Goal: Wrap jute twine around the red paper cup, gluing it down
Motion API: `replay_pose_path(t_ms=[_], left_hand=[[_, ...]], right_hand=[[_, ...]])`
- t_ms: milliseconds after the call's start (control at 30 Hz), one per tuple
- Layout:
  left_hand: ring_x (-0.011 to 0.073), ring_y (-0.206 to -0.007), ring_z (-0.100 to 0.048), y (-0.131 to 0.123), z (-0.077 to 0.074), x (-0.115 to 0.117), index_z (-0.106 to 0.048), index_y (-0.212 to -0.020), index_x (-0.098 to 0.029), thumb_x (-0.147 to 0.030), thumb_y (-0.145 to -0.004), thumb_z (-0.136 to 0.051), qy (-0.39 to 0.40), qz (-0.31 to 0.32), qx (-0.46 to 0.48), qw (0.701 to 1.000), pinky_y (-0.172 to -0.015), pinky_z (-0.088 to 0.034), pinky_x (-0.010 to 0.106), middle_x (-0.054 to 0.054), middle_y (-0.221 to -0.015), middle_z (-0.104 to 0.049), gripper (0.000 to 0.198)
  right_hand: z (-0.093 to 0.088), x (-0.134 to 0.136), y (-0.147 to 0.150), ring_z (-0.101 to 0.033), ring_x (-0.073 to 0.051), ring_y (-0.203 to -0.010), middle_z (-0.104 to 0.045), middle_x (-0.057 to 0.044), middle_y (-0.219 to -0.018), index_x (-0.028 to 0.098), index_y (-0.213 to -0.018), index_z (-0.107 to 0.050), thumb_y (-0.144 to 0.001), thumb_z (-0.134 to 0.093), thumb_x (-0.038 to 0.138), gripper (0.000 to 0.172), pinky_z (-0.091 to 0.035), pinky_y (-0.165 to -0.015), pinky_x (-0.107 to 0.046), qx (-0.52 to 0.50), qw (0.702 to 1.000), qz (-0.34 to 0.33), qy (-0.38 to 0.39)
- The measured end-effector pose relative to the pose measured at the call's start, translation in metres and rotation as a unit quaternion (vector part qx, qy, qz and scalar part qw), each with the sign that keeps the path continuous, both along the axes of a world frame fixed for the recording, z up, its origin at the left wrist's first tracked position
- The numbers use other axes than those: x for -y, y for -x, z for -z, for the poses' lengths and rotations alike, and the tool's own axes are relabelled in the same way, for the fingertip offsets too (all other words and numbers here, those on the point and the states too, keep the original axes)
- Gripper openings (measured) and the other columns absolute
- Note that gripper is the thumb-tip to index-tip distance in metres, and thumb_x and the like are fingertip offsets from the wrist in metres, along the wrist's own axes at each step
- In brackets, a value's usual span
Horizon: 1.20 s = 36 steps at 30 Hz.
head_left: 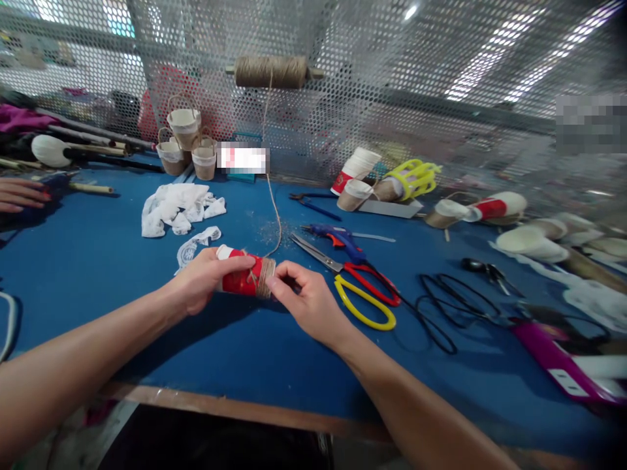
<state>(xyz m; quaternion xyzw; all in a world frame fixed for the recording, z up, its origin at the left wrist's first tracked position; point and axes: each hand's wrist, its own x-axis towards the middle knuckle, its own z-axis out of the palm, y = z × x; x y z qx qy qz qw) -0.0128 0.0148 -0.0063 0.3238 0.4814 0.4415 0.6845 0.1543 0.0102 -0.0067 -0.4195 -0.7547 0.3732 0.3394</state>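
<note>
A red and white paper cup [239,277] lies on its side in my left hand [208,277], whose thumb rests along its top. Brown twine [265,277] is wound around the cup's right end. From there a strand rises to a twine spool [271,72] mounted on the mesh. My right hand [301,297] is closed at the wound end, thumb and fingers against the twine. Just right of the hands lie large scissors [337,266] with red and yellow handles, blades open, and a blue glue gun [343,240].
White lace [179,205] lies behind my left hand. Three twine-wrapped cups [183,127] are stacked at the back left. Pliers [316,202], a black cable [441,307] and a purple power strip [553,359] are on the right. Another person's hand [22,194] is at the left edge.
</note>
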Motion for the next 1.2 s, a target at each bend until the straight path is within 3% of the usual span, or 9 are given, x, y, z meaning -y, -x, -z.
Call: replay_pose_path(t_ms=[167,267,400,500,733,833,967,1100,1200], left_hand=[[0.0119,-0.051,-0.06,0.003,0.002,-0.003,-0.067,-0.065,-0.01,-0.021,-0.067,-0.066,0.008,0.026,-0.001,1.0,-0.054,-0.046,0.02,0.004,-0.058,-0.067,0.012],[0.0133,-0.054,-0.061,0.004,0.003,-0.003,-0.068,-0.07,-0.009,-0.024,-0.066,-0.068,0.007,0.034,-0.011,0.999,-0.056,-0.047,0.021,0.007,-0.062,-0.069,0.016],[0.0117,-0.049,-0.059,0.005,0.006,-0.003,-0.067,-0.068,-0.01,-0.027,-0.062,-0.072,0.018,0.041,-0.023,0.999,-0.05,-0.044,0.019,0.006,-0.06,-0.068,0.019],[0.0117,-0.051,-0.06,0.006,0.008,-0.002,-0.067,-0.067,-0.009,-0.028,-0.064,-0.072,0.007,0.054,-0.022,0.998,-0.051,-0.044,0.018,0.007,-0.062,-0.068,0.02],[0.0117,-0.053,-0.061,0.004,0.005,-0.002,-0.068,-0.069,-0.009,-0.027,-0.065,-0.07,0.009,0.052,0.001,0.999,-0.053,-0.045,0.018,0.008,-0.064,-0.069,0.019],[0.0116,-0.053,-0.061,0.002,0.004,-0.001,-0.068,-0.069,-0.009,-0.024,-0.066,-0.069,0.014,0.047,0.02,0.999,-0.053,-0.045,0.018,0.008,-0.062,-0.069,0.015],[0.0124,-0.055,-0.061,0.001,0.003,-0.002,-0.068,-0.069,-0.009,-0.023,-0.067,-0.069,0.023,0.038,0.022,0.999,-0.056,-0.047,0.02,0.008,-0.063,-0.069,0.014],[0.0106,-0.054,-0.059,0.001,0.005,-0.003,-0.067,-0.068,-0.01,-0.024,-0.064,-0.071,-0.005,0.023,0.004,1.0,-0.054,-0.044,0.018,0.005,-0.063,-0.068,0.015],[0.0105,-0.056,-0.058,0.002,0.006,-0.002,-0.066,-0.072,-0.01,-0.029,-0.063,-0.071,-0.059,0.009,-0.042,0.997,-0.054,-0.043,0.019,0.004,-0.064,-0.066,0.021]], right_hand=[[0.005,-0.003,0.0,-0.049,-0.009,-0.052,-0.05,0.003,-0.056,0.019,-0.065,-0.046,-0.08,-0.045,0.031,0.02,-0.041,-0.05,-0.023,-0.024,0.995,-0.001,0.093],[0.0,-0.007,-0.004,-0.052,-0.01,-0.053,-0.053,0.001,-0.058,0.018,-0.067,-0.048,-0.081,-0.046,0.034,0.022,-0.042,-0.05,-0.023,0.013,0.996,0.019,0.081],[-0.017,-0.036,-0.032,-0.057,-0.013,-0.06,-0.061,-0.003,-0.067,0.018,-0.071,-0.052,-0.081,-0.045,0.033,0.019,-0.045,-0.054,-0.026,0.058,0.989,0.135,-0.029],[-0.024,-0.071,-0.068,-0.059,-0.016,-0.063,-0.063,-0.005,-0.07,0.019,-0.07,-0.053,-0.077,-0.047,0.021,0.01,-0.045,-0.056,-0.029,0.136,0.952,0.262,-0.086],[0.013,-0.118,-0.112,-0.059,-0.023,-0.059,-0.047,0.0,-0.04,0.023,-0.042,-0.039,-0.048,-0.065,0.005,0.032,-0.04,-0.051,-0.03,0.194,0.935,0.296,-0.032],[0.014,-0.113,-0.11,-0.059,-0.023,-0.058,-0.05,-0.001,-0.046,0.022,-0.05,-0.045,-0.05,-0.063,0.006,0.024,-0.041,-0.051,-0.032,0.17,0.935,0.312,-0.016],[-0.015,-0.082,-0.097,-0.056,-0.014,-0.054,-0.059,-0.001,-0.066,0.019,-0.077,-0.05,-0.061,-0.059,0.018,0.018,-0.044,-0.051,-0.03,0.093,0.946,0.31,-0.01],[-0.04,-0.037,-0.078,-0.05,-0.01,-0.046,-0.054,0.001,-0.055,0.018,-0.061,-0.051,-0.064,-0.064,0.03,0.018,-0.043,-0.046,-0.024,-0.074,0.973,0.151,0.155],[-0.039,-0.012,-0.065,-0.052,-0.009,-0.046,-0.058,-0.001,-0.06,0.017,-0.066,-0.056,-0.069,-0.061,0.032,0.016,-0.042,-0.044,-0.023,-0.088,0.981,0.097,0.143]])
